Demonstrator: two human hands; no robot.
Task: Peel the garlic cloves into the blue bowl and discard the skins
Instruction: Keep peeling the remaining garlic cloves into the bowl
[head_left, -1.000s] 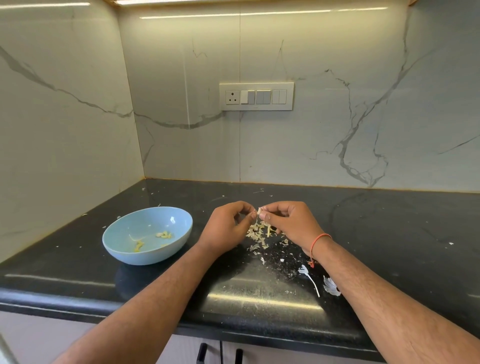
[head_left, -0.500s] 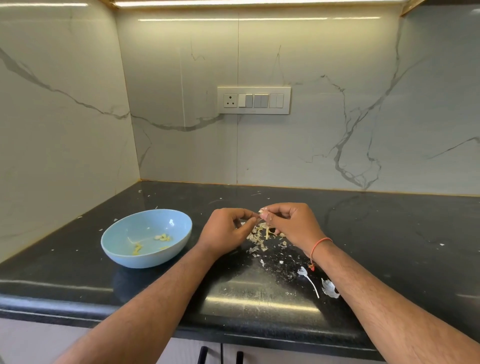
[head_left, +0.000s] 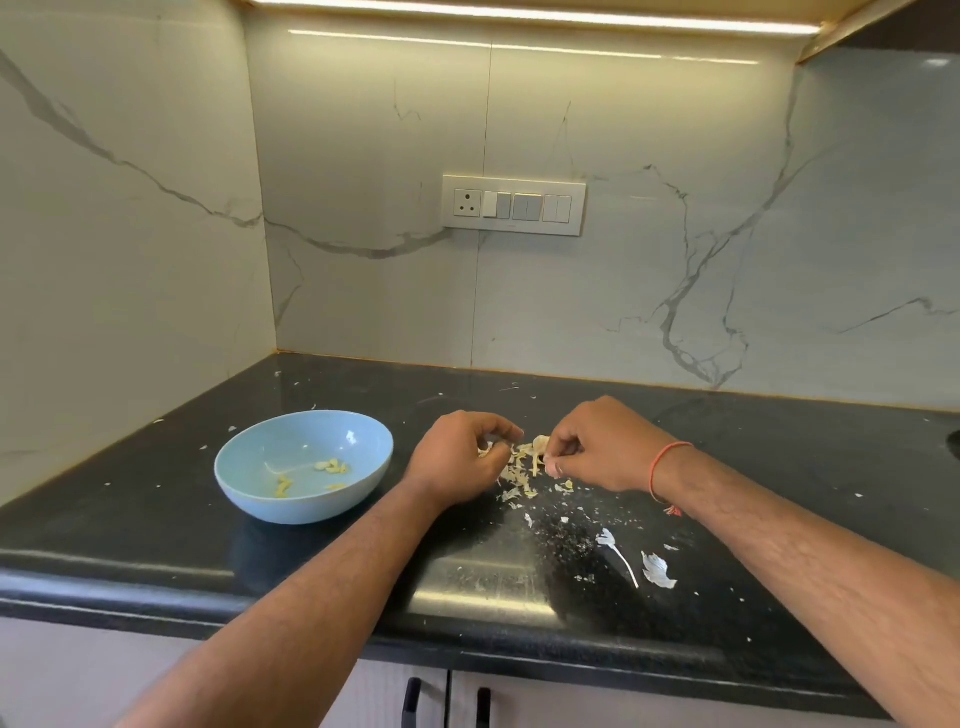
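Mid-peel: right hand (head_left: 597, 447) pinches a clove (head_left: 540, 443), left hand (head_left: 460, 454) pinches skin (head_left: 485, 450); next, finish stripping, then drop it in the bowl (head_left: 304, 506).

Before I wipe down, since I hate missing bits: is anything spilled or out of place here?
Yes. Garlic skins lie heaped on the counter between the hands, not binned. Two larger white skins sit near the front edge, and flecks are scattered around the bowl.
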